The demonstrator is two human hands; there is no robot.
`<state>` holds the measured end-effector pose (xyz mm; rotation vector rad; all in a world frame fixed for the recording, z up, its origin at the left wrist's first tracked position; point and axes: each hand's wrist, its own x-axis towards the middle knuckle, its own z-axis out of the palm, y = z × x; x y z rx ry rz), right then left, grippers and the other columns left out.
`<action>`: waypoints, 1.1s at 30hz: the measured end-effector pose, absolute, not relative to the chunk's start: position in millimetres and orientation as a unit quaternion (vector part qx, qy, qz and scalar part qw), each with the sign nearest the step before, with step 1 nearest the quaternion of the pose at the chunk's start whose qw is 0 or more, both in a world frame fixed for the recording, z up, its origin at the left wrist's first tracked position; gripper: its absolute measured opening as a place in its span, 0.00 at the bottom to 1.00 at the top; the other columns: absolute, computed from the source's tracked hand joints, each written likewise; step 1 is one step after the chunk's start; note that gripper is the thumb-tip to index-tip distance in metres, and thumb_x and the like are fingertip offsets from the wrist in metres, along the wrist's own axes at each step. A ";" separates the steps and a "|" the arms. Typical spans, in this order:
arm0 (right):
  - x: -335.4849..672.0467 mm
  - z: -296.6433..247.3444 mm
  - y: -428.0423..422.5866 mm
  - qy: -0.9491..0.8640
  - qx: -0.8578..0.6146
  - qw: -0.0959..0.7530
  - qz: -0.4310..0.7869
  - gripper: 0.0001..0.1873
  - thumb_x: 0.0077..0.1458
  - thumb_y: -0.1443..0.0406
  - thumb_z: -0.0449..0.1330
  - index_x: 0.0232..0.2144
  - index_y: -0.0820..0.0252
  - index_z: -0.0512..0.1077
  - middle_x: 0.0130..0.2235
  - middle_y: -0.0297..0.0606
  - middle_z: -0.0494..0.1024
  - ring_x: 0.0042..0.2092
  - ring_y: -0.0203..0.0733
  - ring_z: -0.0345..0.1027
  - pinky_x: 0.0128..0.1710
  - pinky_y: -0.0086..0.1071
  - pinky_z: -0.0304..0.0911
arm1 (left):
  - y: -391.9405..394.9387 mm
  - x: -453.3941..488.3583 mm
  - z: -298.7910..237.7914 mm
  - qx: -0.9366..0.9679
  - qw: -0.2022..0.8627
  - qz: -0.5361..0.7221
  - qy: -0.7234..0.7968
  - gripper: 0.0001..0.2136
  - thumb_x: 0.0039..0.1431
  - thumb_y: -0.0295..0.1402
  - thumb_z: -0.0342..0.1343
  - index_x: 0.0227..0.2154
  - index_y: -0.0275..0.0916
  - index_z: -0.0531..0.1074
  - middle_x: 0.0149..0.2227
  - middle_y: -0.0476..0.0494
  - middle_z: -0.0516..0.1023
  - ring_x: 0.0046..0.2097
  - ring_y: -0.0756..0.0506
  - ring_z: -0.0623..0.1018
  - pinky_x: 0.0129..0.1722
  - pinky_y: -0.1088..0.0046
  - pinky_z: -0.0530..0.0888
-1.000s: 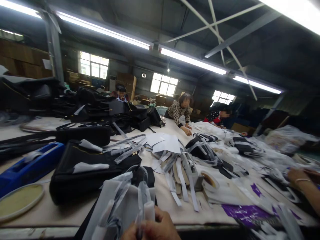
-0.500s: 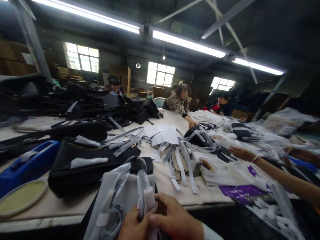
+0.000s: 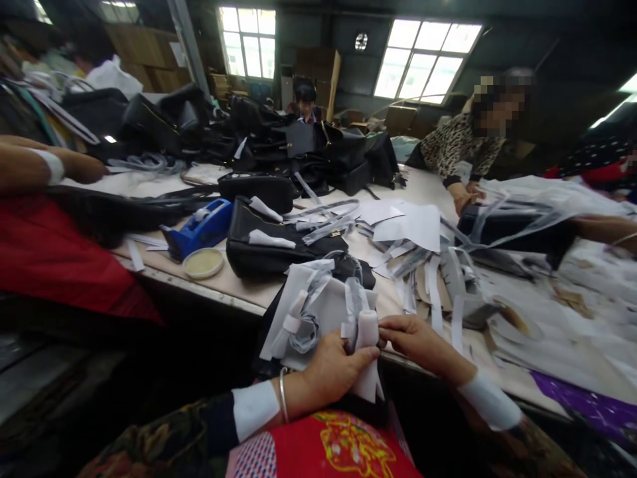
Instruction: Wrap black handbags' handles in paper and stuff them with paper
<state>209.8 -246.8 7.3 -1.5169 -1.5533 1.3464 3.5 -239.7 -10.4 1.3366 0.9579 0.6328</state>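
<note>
The white foam wrap (image 3: pixel 368 324) is at the lower centre of the frame, between the person's two hands, its long axis running nearly up and down the picture. The left hand (image 3: pixel 331 368) is curled round it from the left, thumb laid across its front. The right hand (image 3: pixel 423 342) comes in from the right, fingertips drawn close together at the wrap's upper right edge; whether they pinch the foam or something behind it, I cannot tell. Just left of the wrap is a pale sheet (image 3: pixel 328 299) with a coiled grey strap (image 3: pixel 304 335), near the edge of the worktop (image 3: pixel 256 292). No brand or lettering can be read: the red apron (image 3: pixel 293 448) bears a yellow printed design, and the purple plastic (image 3: pixel 587 401) at lower right shows no legible words.
</note>
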 end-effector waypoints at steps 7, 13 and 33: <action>201.5 17.1 -242.2 -0.638 -0.545 0.238 0.489 0.13 0.59 0.59 0.58 0.34 0.59 0.81 0.27 0.34 0.78 0.31 0.41 0.71 0.37 0.33 0.65 | -238.7 1.9 -11.2 0.568 0.643 0.276 0.433 0.15 0.55 0.41 0.61 0.37 0.34 0.79 0.32 0.42 0.81 0.34 0.44 0.77 0.32 0.72 0.73; 219.9 44.0 -273.3 -0.660 -0.598 0.181 0.417 0.25 0.56 0.58 0.63 0.55 0.56 0.71 0.43 0.39 0.80 0.37 0.43 0.74 0.38 0.33 0.69 | -236.7 2.8 -19.7 0.514 0.686 0.271 0.437 0.15 0.53 0.40 0.61 0.39 0.33 0.77 0.31 0.44 0.80 0.31 0.46 0.76 0.29 0.73 0.72; 152.2 78.0 -218.1 -0.936 -0.334 0.028 0.111 0.07 0.54 0.72 0.62 0.28 0.58 0.77 0.50 0.40 0.77 0.49 0.46 0.65 0.48 0.41 0.57 | -237.3 -4.4 -21.4 0.726 0.457 0.301 0.415 0.08 0.56 0.30 0.55 0.38 0.35 0.74 0.40 0.38 0.77 0.42 0.40 0.75 0.44 0.61 0.73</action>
